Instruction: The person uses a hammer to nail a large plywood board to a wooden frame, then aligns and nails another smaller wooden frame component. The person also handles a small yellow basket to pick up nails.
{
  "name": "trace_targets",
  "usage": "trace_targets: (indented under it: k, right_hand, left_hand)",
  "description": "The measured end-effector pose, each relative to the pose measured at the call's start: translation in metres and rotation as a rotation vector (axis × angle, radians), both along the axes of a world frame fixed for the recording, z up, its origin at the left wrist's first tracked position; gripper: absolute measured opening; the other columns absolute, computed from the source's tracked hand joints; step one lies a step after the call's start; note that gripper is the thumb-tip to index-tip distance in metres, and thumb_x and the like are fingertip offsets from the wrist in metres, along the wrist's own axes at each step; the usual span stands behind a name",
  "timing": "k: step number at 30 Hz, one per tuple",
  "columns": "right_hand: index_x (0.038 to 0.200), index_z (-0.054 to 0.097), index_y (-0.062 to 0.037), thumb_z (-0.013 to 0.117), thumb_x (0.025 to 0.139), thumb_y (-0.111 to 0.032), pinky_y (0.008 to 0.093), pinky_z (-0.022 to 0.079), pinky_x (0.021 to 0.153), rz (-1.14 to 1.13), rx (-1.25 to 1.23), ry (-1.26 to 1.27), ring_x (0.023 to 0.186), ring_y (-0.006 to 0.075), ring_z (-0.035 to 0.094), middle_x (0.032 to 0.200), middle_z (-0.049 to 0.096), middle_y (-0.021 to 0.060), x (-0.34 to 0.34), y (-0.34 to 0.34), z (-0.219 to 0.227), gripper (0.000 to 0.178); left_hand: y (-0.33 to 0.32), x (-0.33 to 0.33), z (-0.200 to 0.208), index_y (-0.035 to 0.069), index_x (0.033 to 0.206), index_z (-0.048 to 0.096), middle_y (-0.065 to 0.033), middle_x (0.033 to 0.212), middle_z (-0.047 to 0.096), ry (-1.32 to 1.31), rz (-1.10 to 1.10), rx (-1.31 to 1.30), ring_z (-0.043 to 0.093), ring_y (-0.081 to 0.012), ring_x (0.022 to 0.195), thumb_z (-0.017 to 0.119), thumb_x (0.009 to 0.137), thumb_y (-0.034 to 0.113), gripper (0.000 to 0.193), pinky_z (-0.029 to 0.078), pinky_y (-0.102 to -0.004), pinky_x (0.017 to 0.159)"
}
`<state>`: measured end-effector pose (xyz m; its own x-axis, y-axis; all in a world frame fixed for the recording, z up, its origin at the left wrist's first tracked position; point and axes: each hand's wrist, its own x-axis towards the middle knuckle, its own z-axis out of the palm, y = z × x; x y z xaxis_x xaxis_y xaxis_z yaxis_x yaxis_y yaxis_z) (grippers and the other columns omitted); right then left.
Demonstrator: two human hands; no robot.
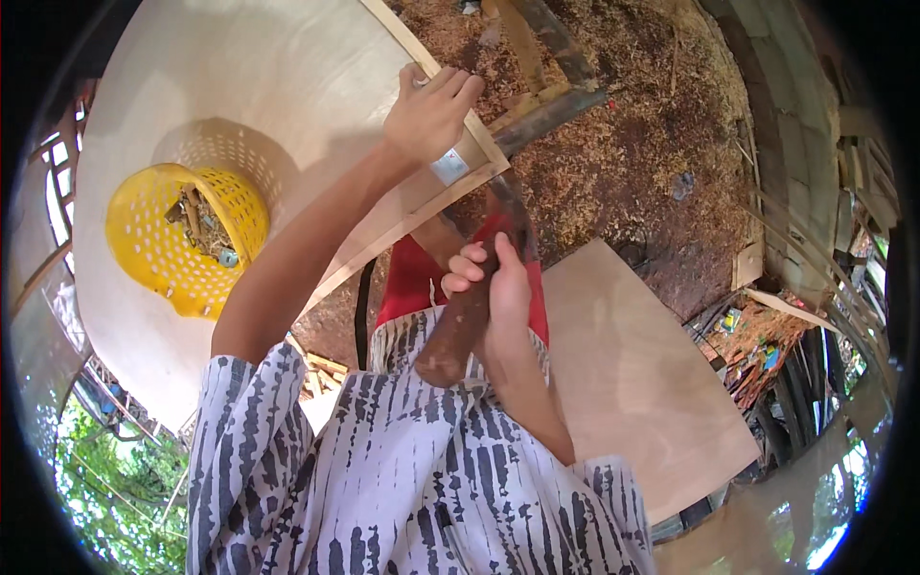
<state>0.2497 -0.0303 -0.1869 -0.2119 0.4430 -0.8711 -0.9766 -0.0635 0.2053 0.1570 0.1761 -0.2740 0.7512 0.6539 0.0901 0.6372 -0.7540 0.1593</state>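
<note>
A large pale plywood panel (316, 86) with a wooden strip (486, 144) along its edges lies at the left. My left hand (436, 113) is closed over that strip near the panel's corner, its fingers curled across the edge. Something small and shiny shows by its thumb, too little to name. Beneath my left wrist sits a small silvery plate (448, 167) on the panel. Close to my body, my right hand (506, 292) is wrapped around a thick brown wooden club (458, 331), its broad end toward me.
On the panel stands a yellow perforated plastic basket (153, 240) holding wood scraps and small metal pieces. A plywood sheet (632, 374) lies at the right. Wooden supports (546, 115) stand beyond the panel's corner. Sawdust (661, 163) covers the floor, with sticks and scraps (767, 355) at far right.
</note>
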Motion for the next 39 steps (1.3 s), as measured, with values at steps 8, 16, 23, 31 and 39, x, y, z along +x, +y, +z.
trace_targets:
  k: [8, 16, 23, 31, 39]
  right_hand:
    - [0.109, 0.051, -0.0089, 0.05, 0.109, -0.036, 0.0375, 0.047, 0.052, 0.264, 0.096, -0.235, 0.059, 0.0155, 0.053, 0.073, 0.05, 0.0011, 0.011, -0.024, -0.023, 0.027]
    - [0.122, 0.05, 0.0014, 0.057, 0.103, -0.024, 0.0536, 0.056, 0.059, 1.281, 0.276, -2.076, 0.072, 0.0457, 0.069, 0.088, 0.07, 0.0268, 0.042, -0.014, -0.014, 0.032]
    - [0.128, 0.054, 0.0029, 0.058, 0.103, -0.028, 0.0523, 0.057, 0.065, 1.334, 0.324, -2.23, 0.077, 0.0449, 0.07, 0.102, 0.072, 0.0247, 0.032, -0.016, -0.027, 0.04]
    - [0.131, 0.054, 0.0036, 0.056, 0.104, -0.032, 0.0559, 0.055, 0.068, 1.46, 0.272, -2.137, 0.078, 0.0473, 0.069, 0.095, 0.071, 0.0288, 0.016, -0.022, -0.036, 0.045]
    - [0.133, 0.053, 0.0062, 0.055, 0.104, -0.032, 0.0568, 0.055, 0.068, 1.423, 0.234, -2.145, 0.078, 0.0471, 0.07, 0.092, 0.07, 0.0304, 0.021, -0.013, 0.0, 0.047]
  left_hand:
    - [0.003, -0.022, -0.01, 0.011, 0.124, 0.054, -0.0032, 0.104, 0.059, 0.002, 0.02, 0.05, 0.059, -0.02, 0.107, 0.056, 0.086, 0.008, 0.038, 0.036, -0.0543, 0.096]
    - [-0.009, -0.021, -0.015, 0.011, 0.125, 0.055, -0.0029, 0.105, 0.063, -0.023, 0.026, 0.091, 0.06, -0.0195, 0.108, 0.056, 0.086, 0.007, 0.038, 0.036, -0.0538, 0.096]
    - [-0.01, -0.028, -0.004, 0.011, 0.129, 0.054, -0.002, 0.112, 0.063, 0.054, 0.018, 0.04, 0.059, -0.0175, 0.114, 0.058, 0.086, 0.009, 0.043, 0.033, -0.0537, 0.098]
    - [-0.016, -0.039, -0.006, 0.011, 0.125, 0.055, -0.004, 0.112, 0.065, -0.017, 0.018, 0.126, 0.062, -0.0214, 0.115, 0.057, 0.088, 0.011, 0.037, 0.035, -0.0509, 0.093]
    - [-0.012, -0.031, 0.008, 0.013, 0.13, 0.055, 0.0005, 0.114, 0.064, 0.058, 0.024, 0.099, 0.059, -0.0154, 0.12, 0.055, 0.092, 0.015, 0.038, 0.033, -0.0544, 0.097]
